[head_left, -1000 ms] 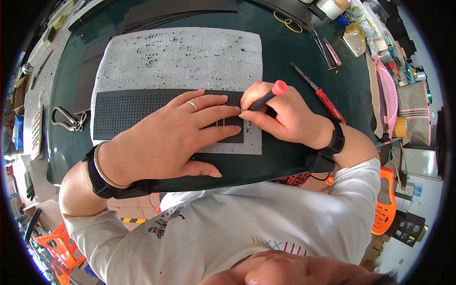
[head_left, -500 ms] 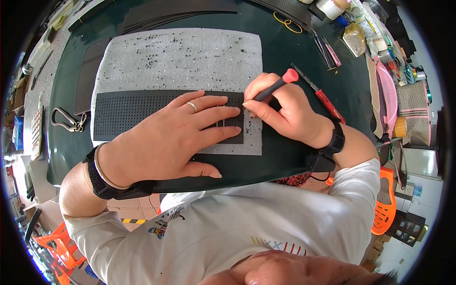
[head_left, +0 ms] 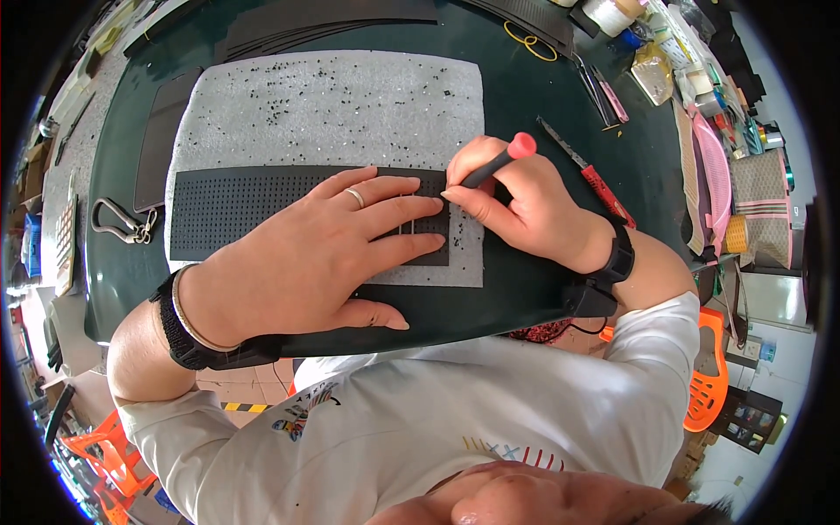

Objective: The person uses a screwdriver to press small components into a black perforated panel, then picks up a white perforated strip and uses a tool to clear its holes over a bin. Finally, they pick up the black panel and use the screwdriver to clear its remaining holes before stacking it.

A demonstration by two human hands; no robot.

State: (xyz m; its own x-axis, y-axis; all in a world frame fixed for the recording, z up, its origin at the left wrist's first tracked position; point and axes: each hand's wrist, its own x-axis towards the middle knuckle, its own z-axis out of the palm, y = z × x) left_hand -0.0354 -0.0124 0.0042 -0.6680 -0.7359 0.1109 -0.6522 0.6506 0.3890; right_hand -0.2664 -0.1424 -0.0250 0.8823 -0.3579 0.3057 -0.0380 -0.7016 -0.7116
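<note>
in the head view, the perforated black sheet (head_left: pixel 227 210) is lying on the white foam mat (head_left: pixel 210 131), near the front edge of the green table (head_left: pixel 525 293). it's looking light, thin and bendable, probably sliding easily; i'd be taking it by its plain margins. the left hand (head_left: pixel 306 236) is resting palm down across it, fingers spread, gripping nothing. the right hand (head_left: pixel 518 197) is closing thumb and fingers around a red-capped black-handled tool (head_left: pixel 490 170), handle leaning up and rightward, tip hidden.
</note>
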